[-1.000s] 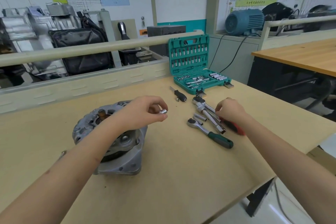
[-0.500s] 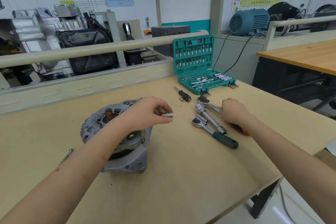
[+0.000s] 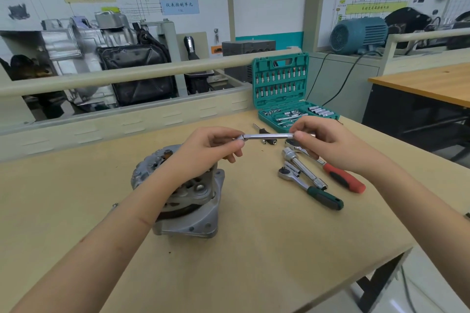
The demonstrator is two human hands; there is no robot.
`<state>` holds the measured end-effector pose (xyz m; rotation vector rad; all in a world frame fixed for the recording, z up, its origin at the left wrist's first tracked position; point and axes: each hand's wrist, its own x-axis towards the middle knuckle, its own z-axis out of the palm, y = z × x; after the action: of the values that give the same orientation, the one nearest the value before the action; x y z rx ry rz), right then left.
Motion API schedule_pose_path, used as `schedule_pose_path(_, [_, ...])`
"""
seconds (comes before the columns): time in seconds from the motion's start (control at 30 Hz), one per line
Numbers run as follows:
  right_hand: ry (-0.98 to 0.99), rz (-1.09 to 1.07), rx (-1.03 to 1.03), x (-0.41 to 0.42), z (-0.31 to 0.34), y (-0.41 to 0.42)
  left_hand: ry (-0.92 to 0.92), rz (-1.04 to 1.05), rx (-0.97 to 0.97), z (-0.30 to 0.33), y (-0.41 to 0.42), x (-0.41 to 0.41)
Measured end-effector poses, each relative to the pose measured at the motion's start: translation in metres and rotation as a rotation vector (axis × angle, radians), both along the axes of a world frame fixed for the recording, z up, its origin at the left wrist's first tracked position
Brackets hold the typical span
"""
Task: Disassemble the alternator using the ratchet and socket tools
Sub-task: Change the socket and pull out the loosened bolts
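The grey alternator [image 3: 193,201] stands on the workbench [image 3: 267,249], partly behind my left forearm. My left hand [image 3: 211,147] pinches a small silver socket [image 3: 240,138] above it. My right hand [image 3: 328,145] grips a chrome extension bar [image 3: 267,136] by its knurled end and holds it level, its tip meeting the socket. On the bench to the right lie a red-handled ratchet [image 3: 340,176], a green-handled ratchet [image 3: 312,192] and another chrome extension [image 3: 302,168].
An open green socket case [image 3: 282,84] stands at the back of the bench, with a small black-handled driver [image 3: 265,138] in front of it. A beige rail [image 3: 127,76] runs behind the bench. The bench edge falls away at the right, with another table [image 3: 427,84] beyond.
My right hand has lifted a chrome extension bar off the bench and brought it left to the socket in my left hand. The camera has tilted and moved closer.
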<state>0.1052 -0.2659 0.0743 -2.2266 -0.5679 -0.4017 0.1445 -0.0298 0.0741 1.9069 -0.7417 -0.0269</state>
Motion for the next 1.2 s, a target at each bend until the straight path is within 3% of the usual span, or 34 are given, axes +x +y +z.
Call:
schedule_pose_path(0.23, [-0.019, 0.032, -0.144, 0.002, 0.019, 0.005, -0.055, 0.007, 0.026, 0.002, 0.01, -0.013])
schedule_pose_path(0.57, [0.052, 0.141, -0.134, 0.013, 0.049, 0.036, -0.073, 0.116, -0.073, 0.006, 0.024, -0.026])
schedule_pose_path(0.67, [0.042, 0.158, -0.237, 0.017, 0.05, 0.05, -0.112, 0.195, 0.043, 0.01, 0.041, -0.026])
schedule_pose_path(0.8, [-0.06, 0.149, -0.416, 0.022, 0.065, 0.065, -0.217, 0.414, 0.608, -0.014, 0.059, -0.032])
schedule_pose_path(0.87, [-0.103, 0.142, -0.497, 0.026, 0.072, 0.072, -0.293, 0.423, 0.732, -0.031, 0.056, -0.039])
schedule_pose_path(1.0, [-0.146, 0.155, -0.694, 0.033, 0.076, 0.087, -0.365, 0.42, 0.677, -0.042, 0.056, -0.039])
schedule_pose_path(1.2, [-0.159, 0.233, -0.795, 0.038, 0.086, 0.106, -0.397, 0.289, 0.558, -0.038, 0.079, -0.037])
